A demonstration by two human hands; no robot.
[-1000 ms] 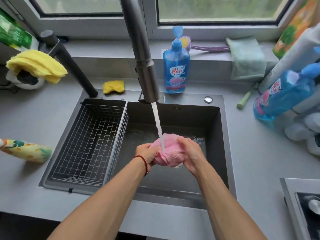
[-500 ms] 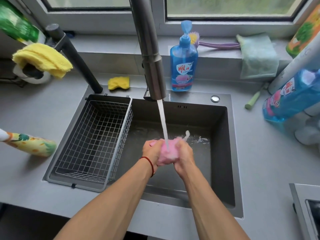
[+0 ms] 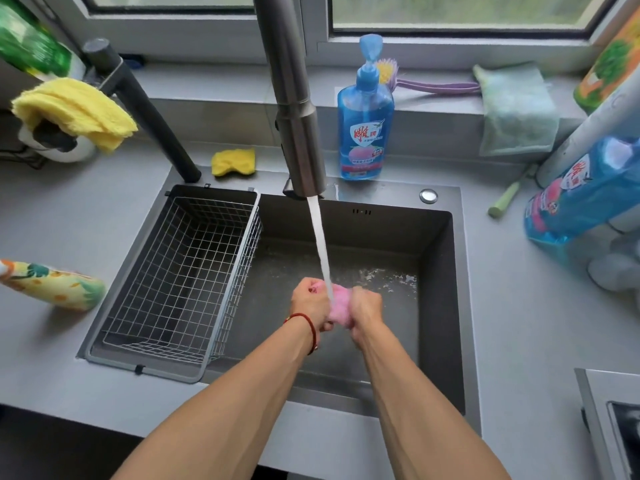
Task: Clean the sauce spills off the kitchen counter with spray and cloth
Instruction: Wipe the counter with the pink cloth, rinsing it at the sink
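A pink cloth [image 3: 338, 308] is bunched small between both hands over the dark sink [image 3: 440, 306]. My left hand [image 3: 310, 303] grips its left end and my right hand [image 3: 366, 308] grips its right end, fists close together. Water runs from the steel tap [image 3: 299, 133] onto the cloth. A spray bottle with a yellow, leafy label [image 3: 52, 284] lies on the grey counter [image 3: 69, 209] to the left of the sink. No sauce spill shows on the counter in this view.
A wire basket [image 3: 180, 271] fills the sink's left part. Behind the sink stand a blue soap pump bottle [image 3: 365, 123] and a yellow sponge [image 3: 233, 161]. A yellow cloth [image 3: 74, 110] hangs at far left, and blue bottles [image 3: 585, 192] lean at right. The hob corner [image 3: 609, 420] sits at lower right.
The cloth was loosely spread between the hands a second ago; now it is squeezed into a tight wad and the fists have come closer together under the running water.
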